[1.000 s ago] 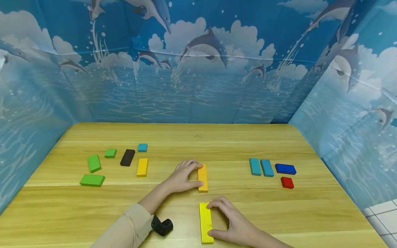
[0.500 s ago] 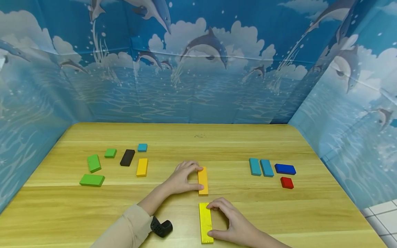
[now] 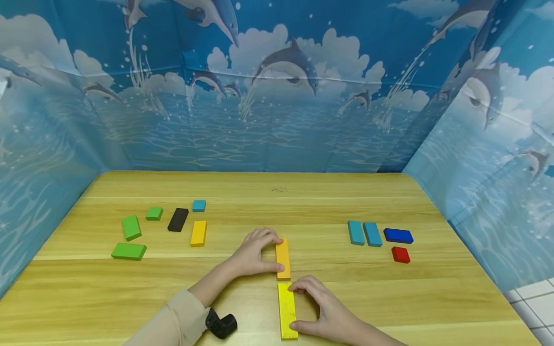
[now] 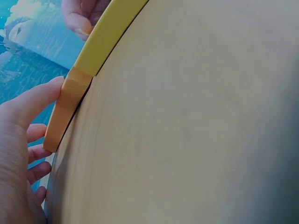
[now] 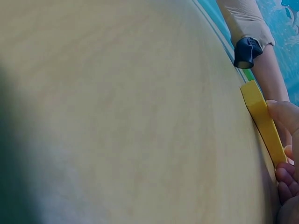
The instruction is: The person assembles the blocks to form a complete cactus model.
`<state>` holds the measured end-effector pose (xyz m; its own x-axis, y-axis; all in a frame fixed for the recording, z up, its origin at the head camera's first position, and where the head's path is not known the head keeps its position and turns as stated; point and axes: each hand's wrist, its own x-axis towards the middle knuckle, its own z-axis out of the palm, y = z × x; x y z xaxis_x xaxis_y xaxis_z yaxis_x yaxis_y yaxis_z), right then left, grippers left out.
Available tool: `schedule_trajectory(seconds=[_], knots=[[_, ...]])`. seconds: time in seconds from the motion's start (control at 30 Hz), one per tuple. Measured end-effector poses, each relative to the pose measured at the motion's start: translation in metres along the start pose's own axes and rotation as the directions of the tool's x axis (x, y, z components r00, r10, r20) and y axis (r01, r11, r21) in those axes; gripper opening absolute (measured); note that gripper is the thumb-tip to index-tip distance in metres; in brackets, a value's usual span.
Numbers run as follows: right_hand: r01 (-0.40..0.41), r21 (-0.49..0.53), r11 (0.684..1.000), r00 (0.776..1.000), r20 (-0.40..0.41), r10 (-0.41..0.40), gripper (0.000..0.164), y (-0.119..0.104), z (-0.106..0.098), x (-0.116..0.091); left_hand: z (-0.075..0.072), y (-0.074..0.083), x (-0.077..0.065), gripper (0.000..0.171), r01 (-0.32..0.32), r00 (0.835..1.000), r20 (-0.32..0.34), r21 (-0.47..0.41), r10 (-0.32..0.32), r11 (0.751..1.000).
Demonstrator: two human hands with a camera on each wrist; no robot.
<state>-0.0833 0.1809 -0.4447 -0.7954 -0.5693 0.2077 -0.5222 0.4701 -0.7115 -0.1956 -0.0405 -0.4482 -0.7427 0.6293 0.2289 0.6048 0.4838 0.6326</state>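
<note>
In the head view my left hand (image 3: 255, 254) holds a flat orange block (image 3: 283, 260), its thumb near the near end and its fingers at the far end. Directly below lies a longer bright yellow block (image 3: 286, 312), which my right hand (image 3: 320, 307) holds from the right side between thumb and fingertips. Both blocks lie lengthwise, end toward end, with a narrow gap between them in this view. In the left wrist view the end of the orange block (image 4: 69, 107) appears right at the end of the yellow block (image 4: 110, 39).
Green blocks (image 3: 129, 251), a black block (image 3: 178, 219), a small blue block (image 3: 199, 206) and an amber block (image 3: 198, 233) lie left on the wooden table (image 3: 389, 302). Two light-blue blocks (image 3: 356, 233), a dark-blue block (image 3: 398, 235) and a red block (image 3: 400, 254) lie right. A dolphin-print curtain (image 3: 268, 125) surrounds the table.
My left hand has slid the orange block toward me, narrowing its gap to the yellow block. The right hand and the yellow block have stayed in place.
</note>
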Motion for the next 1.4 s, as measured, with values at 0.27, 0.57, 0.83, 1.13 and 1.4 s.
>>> schedule_trajectory(seconds=[0.27, 0.57, 0.83, 1.13, 1.4], knots=[[0.004, -0.002, 1.0, 1.0, -0.003, -0.004, 0.049, 0.0012, 0.0005, 0.0002, 0.0018, 0.0016, -0.0026, 0.055, -0.013, 1.0, -0.011, 0.008, 0.013, 1.0], [-0.009, 0.008, 1.0, 1.0, 0.001, 0.009, 0.049, 0.001, 0.0, 0.0006, 0.0019, 0.0026, -0.0029, 0.055, -0.02, 1.0, -0.011, 0.018, 0.02, 1.0], [0.004, 0.005, 1.0, 1.0, -0.003, -0.004, 0.05, 0.0013, 0.0002, 0.0001, 0.0021, 0.0034, -0.004, 0.057, -0.017, 1.0, 0.001, 0.022, 0.017, 1.0], [-0.002, 0.008, 1.0, 1.0, -0.002, 0.002, 0.05, 0.0018, 0.0004, 0.0, 0.0036, 0.0023, -0.0041, 0.059, -0.021, 1.0, 0.005, 0.039, 0.021, 0.999], [-0.001, 0.009, 1.0, 1.0, -0.003, 0.001, 0.049, 0.0004, -0.0001, 0.0002, 0.0028, 0.0019, -0.0056, 0.059, -0.05, 0.999, -0.01, 0.024, 0.05, 0.998]])
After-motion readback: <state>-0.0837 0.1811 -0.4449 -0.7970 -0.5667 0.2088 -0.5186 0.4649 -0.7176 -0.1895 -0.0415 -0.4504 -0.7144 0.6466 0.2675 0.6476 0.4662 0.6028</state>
